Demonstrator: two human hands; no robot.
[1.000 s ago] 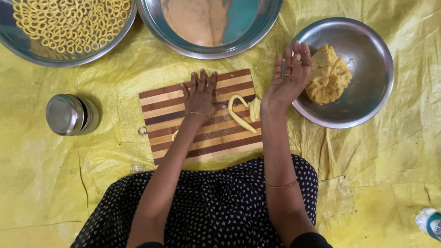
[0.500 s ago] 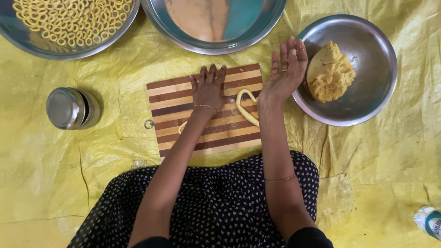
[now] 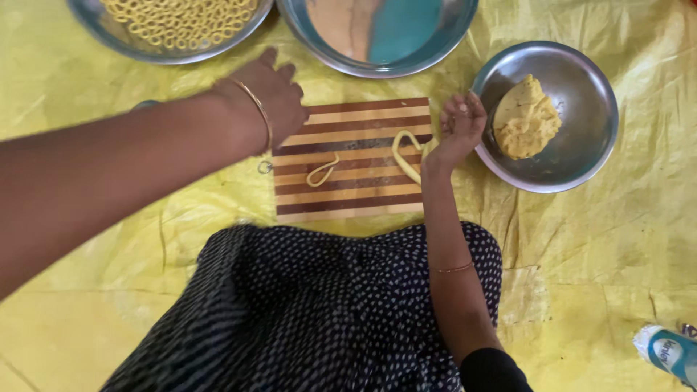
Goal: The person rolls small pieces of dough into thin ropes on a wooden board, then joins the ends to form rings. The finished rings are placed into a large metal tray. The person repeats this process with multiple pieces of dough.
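Head view, looking straight down. I see my striped wooden cutting board [image 3: 348, 160] lying on a yellow plastic sheet [image 3: 109, 218] spread on the floor, just beyond my dark dotted lap.

A second ago both of my hands were pressed flat at the board, the left on its middle and the right at its right edge. Now my left hand [image 3: 272, 101] has lifted off and swung toward the far left corner of the board, the forearm sweeping across the left side of the picture. Its fingers look loosely curled and I see nothing gripped in it, though the palm is turned away from me.

With that hand gone, a small dough loop [image 3: 321, 171] is uncovered near the middle of the board. A longer dough rope [image 3: 406, 154], bent into an arch, lies near the board's right edge.

My right hand [image 3: 459, 125] sits at that right edge, fingers curled in; whether they pinch any dough I cannot tell.

Just right of the board stands a steel bowl [image 3: 581, 145] with a dough lump [image 3: 524, 120]. Along the far edge of the sheet sit a tray of dough rings [image 3: 174, 22] and an empty steel basin [image 3: 377, 36].

I judge that one piece is shaped and ready to be moved.
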